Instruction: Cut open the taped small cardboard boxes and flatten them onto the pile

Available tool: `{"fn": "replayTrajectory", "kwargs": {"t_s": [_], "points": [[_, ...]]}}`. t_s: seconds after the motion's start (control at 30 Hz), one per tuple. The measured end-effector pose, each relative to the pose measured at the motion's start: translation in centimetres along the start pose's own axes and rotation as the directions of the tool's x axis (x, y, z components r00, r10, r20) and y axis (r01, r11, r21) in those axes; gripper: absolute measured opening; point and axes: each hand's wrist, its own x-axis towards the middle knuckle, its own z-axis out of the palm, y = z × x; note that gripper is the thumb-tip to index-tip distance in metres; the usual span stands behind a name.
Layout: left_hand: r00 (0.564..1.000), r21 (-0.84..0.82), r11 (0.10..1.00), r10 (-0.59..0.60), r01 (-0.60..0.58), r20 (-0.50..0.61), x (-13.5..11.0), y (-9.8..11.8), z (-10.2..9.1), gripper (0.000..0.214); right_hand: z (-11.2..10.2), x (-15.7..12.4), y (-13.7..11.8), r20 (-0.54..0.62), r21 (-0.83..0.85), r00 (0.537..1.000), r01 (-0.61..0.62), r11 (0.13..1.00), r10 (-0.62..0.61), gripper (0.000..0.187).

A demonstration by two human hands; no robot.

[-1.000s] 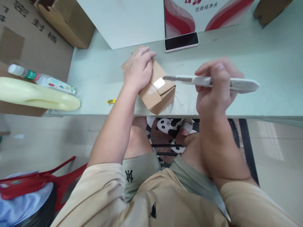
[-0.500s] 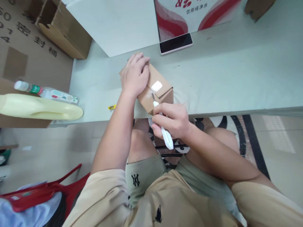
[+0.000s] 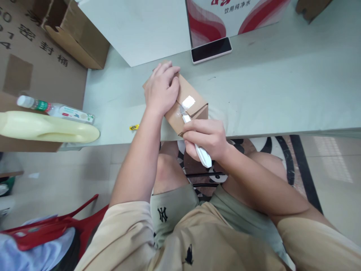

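A small brown cardboard box, sealed with clear tape, lies at the near edge of the pale table. My left hand presses down on its far half, fingers curled over the top. My right hand is closed around a white utility knife. The knife's blade tip rests on the taped seam of the box, beside a shiny white patch of tape. Its handle points back toward my lap.
A phone lies face up at the back of the table below a red-and-white carton. At the left are a water bottle, a cream plastic jug and cardboard boxes. A red chair stands at lower left.
My right hand swung the knife down from above the table on the right to the near end of the box; the blade now sits on the tape seam. The left hand stays put.
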Motion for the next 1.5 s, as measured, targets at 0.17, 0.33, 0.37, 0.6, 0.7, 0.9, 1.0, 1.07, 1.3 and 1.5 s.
{"fn": "replayTrajectory", "kwargs": {"t_s": [0.17,0.33,0.37,0.6,0.7,0.9,1.0,1.07,1.3,1.5], "points": [[1.0,0.065,0.998,0.013,-0.014,0.018,-0.5,0.9,-0.3,0.044,-0.1,0.1,-0.2,0.038,0.037,0.999,-0.024,0.999,0.023,0.019],[1.0,0.176,0.984,-0.018,0.013,0.026,-0.6,1.5,-0.4,0.049,0.0,0.1,-0.2,0.043,-0.005,0.997,-0.059,0.998,0.059,0.02],[1.0,0.146,0.989,-0.011,0.008,0.023,-0.6,1.5,-0.3,0.046,0.0,0.1,-0.3,0.053,-0.026,0.997,-0.058,0.998,0.06,0.02],[1.0,0.156,0.988,-0.012,0.008,0.023,-0.7,1.4,-0.4,0.049,0.4,0.3,-0.9,0.109,-0.033,0.961,-0.253,0.967,0.255,0.027],[1.0,0.072,0.997,-0.005,0.004,0.014,-0.4,0.8,-0.2,0.048,0.5,0.4,-1.0,0.108,-0.007,0.942,-0.319,0.948,0.318,0.029],[1.0,0.077,0.997,-0.02,0.019,0.018,-0.1,0.3,0.0,0.051,-0.3,0.6,-1.1,0.046,0.151,0.956,-0.293,0.944,0.289,0.027],[1.0,0.072,0.997,-0.024,0.024,0.007,-0.6,0.8,-0.3,0.055,-1.6,1.4,-1.2,-0.077,0.374,0.943,-0.274,0.886,0.324,0.032],[0.999,0.058,0.998,-0.021,0.023,-0.024,-1.0,1.2,-0.5,0.058,-2.5,2.0,-0.7,-0.266,0.484,0.894,-0.199,0.852,0.36,0.038],[0.989,0.035,0.997,-0.059,0.064,-0.136,-1.0,0.9,-0.5,0.07,-3.9,1.2,5.0,-0.246,0.005,0.789,-0.579,0.815,0.562,0.014],[0.979,0.045,0.988,-0.141,0.149,-0.148,-0.4,0.4,-0.4,0.085,-2.8,-0.8,7.7,0.306,-0.462,0.513,-0.657,0.596,0.802,0.039]]}}
